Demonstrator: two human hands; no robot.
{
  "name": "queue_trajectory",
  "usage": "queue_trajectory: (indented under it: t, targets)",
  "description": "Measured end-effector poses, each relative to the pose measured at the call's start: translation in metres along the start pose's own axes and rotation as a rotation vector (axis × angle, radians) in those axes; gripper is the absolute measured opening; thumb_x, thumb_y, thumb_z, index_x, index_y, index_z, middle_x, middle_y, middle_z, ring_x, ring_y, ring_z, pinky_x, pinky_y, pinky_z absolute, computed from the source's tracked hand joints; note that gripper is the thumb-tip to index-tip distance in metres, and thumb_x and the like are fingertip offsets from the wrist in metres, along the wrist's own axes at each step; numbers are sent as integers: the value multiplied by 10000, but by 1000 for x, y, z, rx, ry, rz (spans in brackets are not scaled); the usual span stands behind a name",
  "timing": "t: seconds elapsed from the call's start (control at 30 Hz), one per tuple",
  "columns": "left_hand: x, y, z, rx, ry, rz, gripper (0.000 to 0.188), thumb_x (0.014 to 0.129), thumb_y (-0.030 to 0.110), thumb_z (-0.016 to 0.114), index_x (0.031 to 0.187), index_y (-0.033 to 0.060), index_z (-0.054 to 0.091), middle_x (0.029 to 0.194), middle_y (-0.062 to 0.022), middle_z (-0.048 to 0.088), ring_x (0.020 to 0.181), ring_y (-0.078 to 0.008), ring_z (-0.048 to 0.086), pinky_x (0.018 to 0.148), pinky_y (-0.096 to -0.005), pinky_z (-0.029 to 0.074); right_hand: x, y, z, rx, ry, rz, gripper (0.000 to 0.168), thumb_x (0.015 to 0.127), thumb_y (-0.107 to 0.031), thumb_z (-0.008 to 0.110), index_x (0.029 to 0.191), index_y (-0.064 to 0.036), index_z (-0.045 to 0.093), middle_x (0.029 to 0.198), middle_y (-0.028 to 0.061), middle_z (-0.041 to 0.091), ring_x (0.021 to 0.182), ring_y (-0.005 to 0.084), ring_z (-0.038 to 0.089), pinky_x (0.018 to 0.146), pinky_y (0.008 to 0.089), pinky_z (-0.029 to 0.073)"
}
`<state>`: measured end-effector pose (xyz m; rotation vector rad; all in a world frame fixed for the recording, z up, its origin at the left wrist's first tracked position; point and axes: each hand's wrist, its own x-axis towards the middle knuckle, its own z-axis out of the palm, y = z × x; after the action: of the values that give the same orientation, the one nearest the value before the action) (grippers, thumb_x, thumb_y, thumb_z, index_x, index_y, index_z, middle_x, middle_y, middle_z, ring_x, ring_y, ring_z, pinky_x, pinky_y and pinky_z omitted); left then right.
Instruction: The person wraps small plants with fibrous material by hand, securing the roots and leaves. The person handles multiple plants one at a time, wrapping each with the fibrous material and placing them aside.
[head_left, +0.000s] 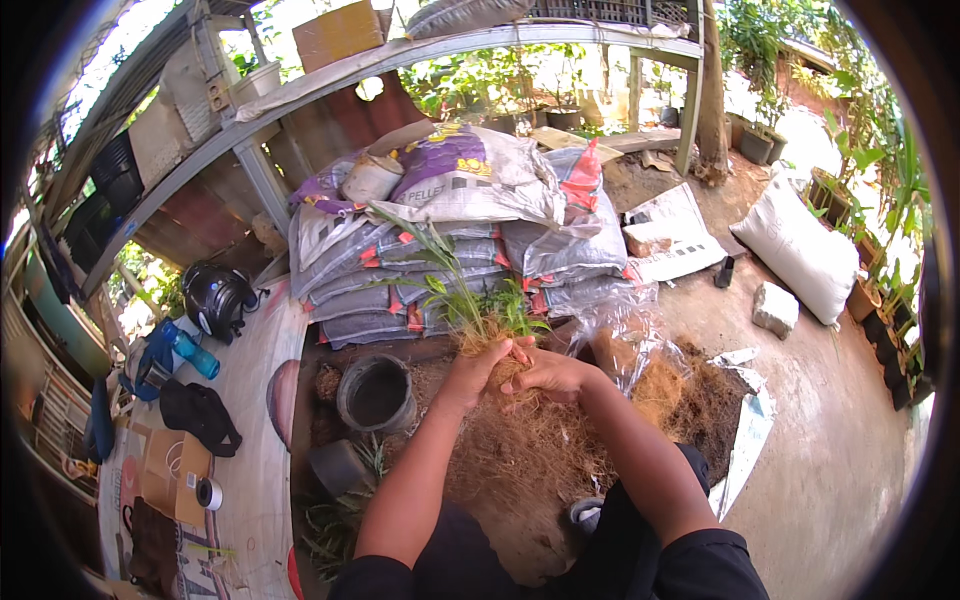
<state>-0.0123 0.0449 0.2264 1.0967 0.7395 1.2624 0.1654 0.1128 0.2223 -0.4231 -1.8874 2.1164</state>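
My left hand (474, 373) and my right hand (551, 373) are both closed around the fibrous root mass (516, 375) of a green leafy plant (461, 300). Its long leaves lean up and to the left, with small feathery leaves at the base. Beneath the hands lies a spread of loose brown fibre (517, 457). A black plastic pot (376, 393) stands upright left of my left hand. Another dark pot (339, 466) lies tilted below it. To the right of the hands, a clear plastic bag (630, 337) lies against orange-brown fibre (660, 386).
Stacked sacks (405, 281) rise just beyond the hands. A white sack (802, 251) and a pale block (775, 309) lie at right. At left, a board holds a black helmet (217, 300), a blue bottle (196, 354) and a tape roll (209, 494). A long shelf (450, 43) crosses behind.
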Motion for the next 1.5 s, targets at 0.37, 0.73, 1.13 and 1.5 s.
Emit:
queue_trajectory:
  t: [0.37,0.73,1.13,1.5]
  targets:
    - [-4,-8,-38,551,363,153,186,898,112,646,1018,-29,644,970,-114,719,872,-195,670,825,-357,521,6,-18,-25,-510,628,-222,609,928,-434,670,1330,-1,520,1357,205,535,1232,312,541,1020,431,440]
    - [-14,13,-18,840,392,228,291,840,154,688,1086,3,643,863,-149,705,795,-211,668,720,-396,501,40,-24,30,-624,397,-458,286,946,-122,618,1175,48,627,1042,166,560,984,295,597,882,373,480]
    - [-21,11,-36,943,457,215,241,870,107,615,1081,-2,657,915,-187,716,867,-239,691,755,-391,518,48,-9,52,-812,568,-480,372,950,-265,637,1148,51,641,990,169,610,947,299,604,865,373,474]
    - [-8,5,-17,1282,613,46,269,883,249,640,1029,26,675,902,-255,680,921,-446,645,759,-509,520,58,1,52,-423,774,-283,360,939,-298,671,1031,44,609,896,112,675,829,155,617,748,318,485]
